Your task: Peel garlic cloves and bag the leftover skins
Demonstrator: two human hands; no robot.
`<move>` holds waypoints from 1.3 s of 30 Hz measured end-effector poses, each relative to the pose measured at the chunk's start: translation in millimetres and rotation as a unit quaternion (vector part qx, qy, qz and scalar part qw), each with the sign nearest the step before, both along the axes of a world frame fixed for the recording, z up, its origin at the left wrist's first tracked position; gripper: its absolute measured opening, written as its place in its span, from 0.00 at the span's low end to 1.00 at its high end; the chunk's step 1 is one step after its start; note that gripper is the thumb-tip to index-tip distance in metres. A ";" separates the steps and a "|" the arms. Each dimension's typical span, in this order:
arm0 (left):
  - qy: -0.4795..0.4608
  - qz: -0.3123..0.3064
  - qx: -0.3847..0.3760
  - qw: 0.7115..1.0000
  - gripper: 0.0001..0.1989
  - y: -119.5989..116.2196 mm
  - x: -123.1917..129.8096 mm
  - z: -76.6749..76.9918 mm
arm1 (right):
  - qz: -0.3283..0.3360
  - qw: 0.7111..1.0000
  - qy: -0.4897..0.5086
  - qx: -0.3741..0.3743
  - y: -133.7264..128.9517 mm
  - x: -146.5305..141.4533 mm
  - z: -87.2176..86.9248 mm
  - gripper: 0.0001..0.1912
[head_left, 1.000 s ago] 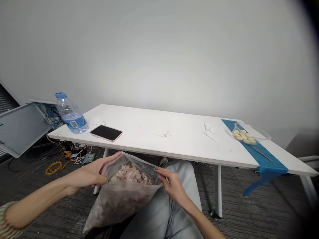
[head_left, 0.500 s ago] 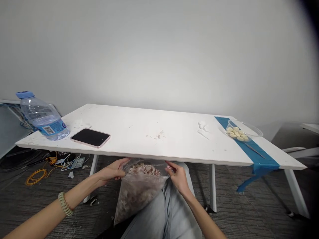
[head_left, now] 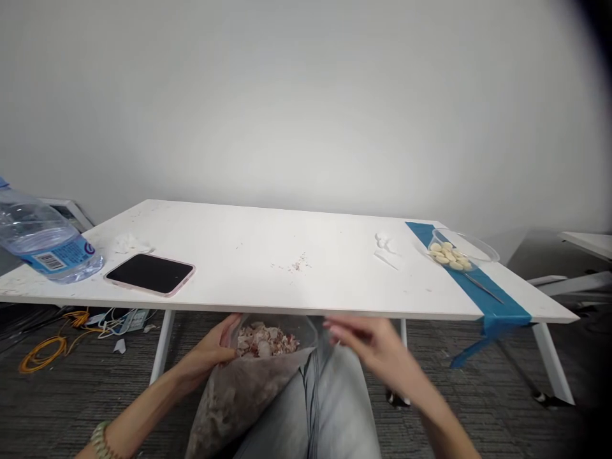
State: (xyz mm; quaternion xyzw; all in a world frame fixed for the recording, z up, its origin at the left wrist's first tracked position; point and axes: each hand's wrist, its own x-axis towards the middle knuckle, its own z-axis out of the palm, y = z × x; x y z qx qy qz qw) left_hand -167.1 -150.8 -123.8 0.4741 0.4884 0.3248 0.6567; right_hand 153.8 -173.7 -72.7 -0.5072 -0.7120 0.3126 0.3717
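Observation:
Below the table's front edge, my left hand (head_left: 217, 347) grips the left rim of a clear plastic bag (head_left: 234, 405) that rests against my legs. Its mouth is spread, and pinkish-brown flakes (head_left: 268, 341) fill the inside. My right hand (head_left: 370, 341) is blurred, just right of the bag's mouth and apart from it, at the table edge. Its fingers are bent, and whether they hold anything is not clear. Small crumbs (head_left: 297, 264) lie on the white table (head_left: 239, 280) above the bag.
A water bottle (head_left: 48, 245), a phone (head_left: 150, 274) and crumpled tissue (head_left: 128, 243) are at the left. White scraps (head_left: 386, 245) lie right of centre. A blue strip (head_left: 482, 290) carries a clear container of pale discs (head_left: 449, 255) and a thin tool (head_left: 482, 288). Cables (head_left: 48, 347) lie on the floor.
My right hand has let go of the bag's right rim and moved right. My left hand and the bag have shifted a little left and down. The view has turned slightly.

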 end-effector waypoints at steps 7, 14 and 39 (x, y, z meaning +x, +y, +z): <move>-0.002 -0.009 -0.013 1.000 0.45 -5.6 3.4 10.7 | -0.241 0.888 -0.391 0.011 130.9 115.2 42.9 0.25; 0.011 0.021 -0.008 1.000 0.46 -6.0 0.9 4.1 | -0.153 0.894 -0.422 0.010 155.7 138.2 11.8 0.20; -0.009 0.093 0.007 0.996 0.37 -13.5 34.6 28.0 | 0.222 0.934 -0.221 0.173 129.8 -60.8 14.5 0.19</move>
